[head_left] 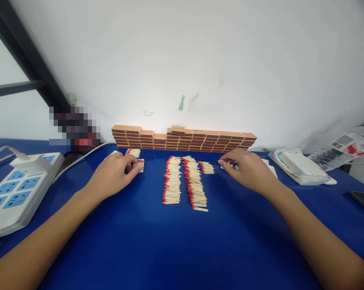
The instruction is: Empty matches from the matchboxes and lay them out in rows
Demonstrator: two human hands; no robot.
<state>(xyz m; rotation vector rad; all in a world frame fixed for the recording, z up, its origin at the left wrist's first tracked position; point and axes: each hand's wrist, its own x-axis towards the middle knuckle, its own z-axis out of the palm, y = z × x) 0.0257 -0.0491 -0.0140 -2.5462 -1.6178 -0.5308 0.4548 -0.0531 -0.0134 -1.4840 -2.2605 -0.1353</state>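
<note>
My left hand is at the left of the table, its thumb and fingers curled around a small matchbox tray with matches in it. Just behind it lies another white tray of matches. To the right, my right hand rests low with thumb and forefinger pinched at a small white piece, mostly hidden by the fingers. Between the hands, red-headed matches lie in two long rows, a left row and a right row. A short bunch of matches sits beside the right row.
Stacked matchboxes form a low wall along the back, against the white wall. A power strip with a plugged-in charger stands at left. White pads, a plastic package and a dark phone lie at right.
</note>
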